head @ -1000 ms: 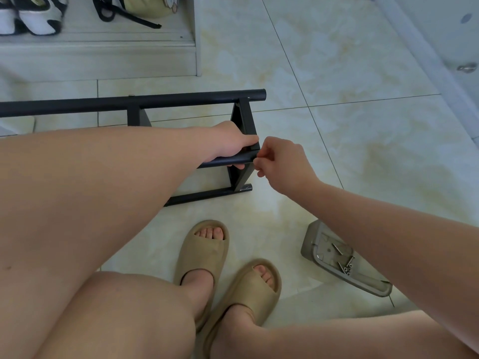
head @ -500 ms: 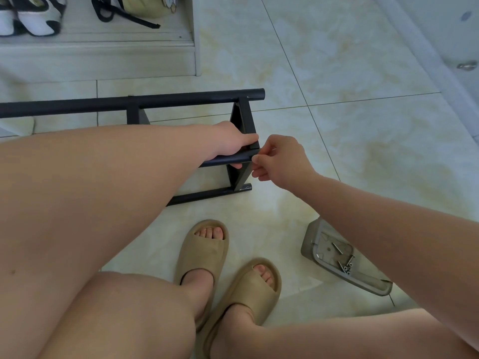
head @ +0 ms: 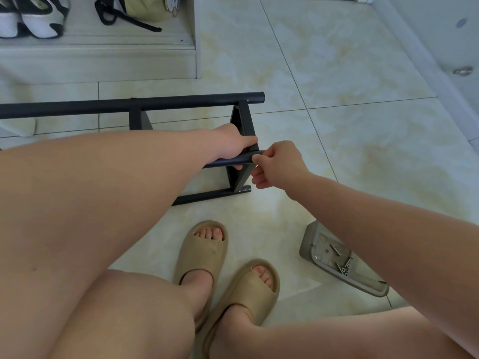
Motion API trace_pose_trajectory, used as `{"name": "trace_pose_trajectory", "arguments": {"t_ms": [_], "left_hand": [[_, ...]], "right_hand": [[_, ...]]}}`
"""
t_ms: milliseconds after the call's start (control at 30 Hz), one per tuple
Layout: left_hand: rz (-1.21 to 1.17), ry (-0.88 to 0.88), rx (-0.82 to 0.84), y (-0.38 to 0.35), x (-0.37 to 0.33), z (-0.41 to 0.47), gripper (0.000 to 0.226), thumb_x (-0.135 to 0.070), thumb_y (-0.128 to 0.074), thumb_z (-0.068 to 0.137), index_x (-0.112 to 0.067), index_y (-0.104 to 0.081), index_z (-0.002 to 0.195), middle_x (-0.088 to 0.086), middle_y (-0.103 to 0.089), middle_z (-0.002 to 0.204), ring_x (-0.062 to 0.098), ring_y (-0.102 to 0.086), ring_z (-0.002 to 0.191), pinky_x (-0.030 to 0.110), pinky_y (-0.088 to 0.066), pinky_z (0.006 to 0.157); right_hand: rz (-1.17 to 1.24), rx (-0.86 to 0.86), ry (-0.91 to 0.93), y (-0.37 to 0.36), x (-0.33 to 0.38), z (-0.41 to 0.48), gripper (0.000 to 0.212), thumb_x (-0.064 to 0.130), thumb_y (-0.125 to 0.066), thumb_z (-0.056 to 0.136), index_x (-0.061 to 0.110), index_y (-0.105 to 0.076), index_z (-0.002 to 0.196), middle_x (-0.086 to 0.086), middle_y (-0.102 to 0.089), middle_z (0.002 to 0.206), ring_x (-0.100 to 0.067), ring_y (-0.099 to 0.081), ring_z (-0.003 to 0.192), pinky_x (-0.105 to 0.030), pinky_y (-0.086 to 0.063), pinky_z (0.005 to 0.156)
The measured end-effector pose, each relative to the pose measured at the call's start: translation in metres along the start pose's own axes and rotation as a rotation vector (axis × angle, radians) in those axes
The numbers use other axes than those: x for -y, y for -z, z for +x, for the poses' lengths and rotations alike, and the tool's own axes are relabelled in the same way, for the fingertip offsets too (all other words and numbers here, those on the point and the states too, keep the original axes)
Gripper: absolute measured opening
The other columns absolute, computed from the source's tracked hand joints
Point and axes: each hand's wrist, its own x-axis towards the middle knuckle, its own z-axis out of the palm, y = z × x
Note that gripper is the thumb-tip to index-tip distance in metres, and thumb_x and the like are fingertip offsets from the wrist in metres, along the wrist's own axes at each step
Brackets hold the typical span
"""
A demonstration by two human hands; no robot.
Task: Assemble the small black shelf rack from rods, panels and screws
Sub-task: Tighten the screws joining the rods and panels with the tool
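The black rack frame (head: 243, 120) lies on its side on the tiled floor, with a long top rod (head: 129, 104), a bottom rod (head: 207, 196) and an end panel between them. My left hand (head: 234, 145) grips the near black rod (head: 233, 161) close to its right end. My right hand (head: 278, 163) pinches at that rod's end, thumb and forefinger together on something too small to see. Several silver screws (head: 342, 260) lie in a grey tray (head: 311, 244) on the floor to the right.
My two feet in beige slippers (head: 202, 255) stand just in front of the rack. A low white step (head: 98, 60) with shoes and a bag runs along the back left. A white baseboard (head: 427, 71) edges the floor at the right.
My right hand has shifted slightly at the rod's end, its fingers turning a little. My left hand and the rack have stayed put.
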Motion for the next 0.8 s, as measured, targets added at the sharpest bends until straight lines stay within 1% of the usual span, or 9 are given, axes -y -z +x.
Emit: {"name": "trace_pose_trajectory", "arguments": {"t_ms": [67,133,200,267,400,500,600,700,800], "left_hand": [[-0.015,-0.023,0.011,0.0,0.0,0.0,0.045,-0.046,-0.047,0.097,-0.006,-0.067,0.102,0.006,-0.074,0.067,0.023,-0.07,0.08,0.038,-0.05,0.09],[-0.029,-0.035,0.02,0.001,0.0,0.0,0.044,-0.042,-0.045,0.099,-0.005,-0.067,0.104,0.008,-0.075,0.07,0.023,-0.073,0.078,0.035,-0.05,0.086],[-0.02,-0.046,0.025,0.002,0.0,-0.001,0.043,-0.04,-0.044,0.101,-0.004,-0.068,0.104,0.009,-0.075,0.071,0.022,-0.074,0.077,0.032,-0.05,0.081],[0.013,-0.055,0.026,0.003,0.0,-0.001,0.044,-0.039,-0.042,0.101,-0.005,-0.07,0.102,0.008,-0.075,0.072,0.02,-0.071,0.076,0.032,-0.048,0.078],[0.052,-0.067,0.016,0.003,0.0,0.0,0.043,-0.039,-0.042,0.101,-0.006,-0.07,0.095,0.005,-0.075,0.07,0.011,-0.062,0.063,0.029,-0.042,0.064],[0.048,-0.071,0.023,0.003,0.003,0.001,0.044,-0.041,-0.042,0.101,-0.007,-0.07,0.095,0.004,-0.075,0.069,0.008,-0.062,0.057,0.027,-0.039,0.062],[0.012,-0.059,0.02,0.004,0.006,0.002,0.046,-0.044,-0.044,0.1,-0.007,-0.071,0.096,0.005,-0.076,0.071,0.012,-0.066,0.068,0.028,-0.041,0.066],[0.001,-0.059,0.009,0.003,0.007,0.003,0.048,-0.044,-0.044,0.098,-0.006,-0.073,0.097,0.003,-0.075,0.07,0.018,-0.066,0.08,0.031,-0.047,0.079],[-0.01,-0.048,0.005,0.003,0.007,0.003,0.048,-0.045,-0.045,0.097,-0.007,-0.073,0.096,0.003,-0.075,0.069,0.019,-0.066,0.083,0.032,-0.047,0.085]], "right_hand": [[-0.172,-0.007,0.043,0.0,0.001,0.0,0.016,0.012,-0.057,0.101,0.001,-0.059,0.091,-0.023,-0.072,0.085,-0.03,-0.071,0.063,-0.044,-0.063,0.065],[-0.383,-0.019,0.107,-0.001,0.003,-0.001,0.019,0.017,-0.055,0.102,-0.001,-0.059,0.101,-0.022,-0.071,0.095,-0.037,-0.072,0.08,-0.05,-0.061,0.077],[-0.44,-0.015,0.12,-0.002,0.005,-0.001,0.021,0.019,-0.055,0.102,-0.002,-0.059,0.105,-0.022,-0.07,0.099,-0.039,-0.071,0.086,-0.052,-0.059,0.081],[-0.396,0.01,0.086,-0.001,0.007,-0.001,0.023,0.016,-0.057,0.102,-0.005,-0.063,0.107,-0.023,-0.072,0.097,-0.04,-0.072,0.086,-0.052,-0.06,0.081],[-0.233,0.033,-0.002,0.001,0.007,-0.003,0.023,0.014,-0.055,0.103,-0.007,-0.063,0.104,-0.024,-0.074,0.09,-0.041,-0.074,0.081,-0.05,-0.062,0.078],[-0.34,0.028,0.089,0.003,0.005,-0.002,0.016,0.015,-0.056,0.102,0.002,-0.06,0.093,-0.02,-0.074,0.087,-0.036,-0.074,0.077,-0.048,-0.062,0.075],[-0.477,0.024,0.182,0.005,0.004,0.0,0.013,0.016,-0.057,0.099,0.005,-0.057,0.092,-0.016,-0.072,0.089,-0.034,-0.072,0.079,-0.049,-0.06,0.075],[-0.525,-0.007,0.205,0.003,0.001,0.002,0.017,0.019,-0.056,0.1,0.002,-0.057,0.098,-0.018,-0.069,0.095,-0.036,-0.07,0.083,-0.051,-0.059,0.076],[-0.356,-0.013,0.153,0.001,-0.003,0.003,0.017,0.017,-0.058,0.1,0.004,-0.056,0.089,-0.018,-0.071,0.084,-0.029,-0.071,0.066,-0.043,-0.063,0.064]]}}
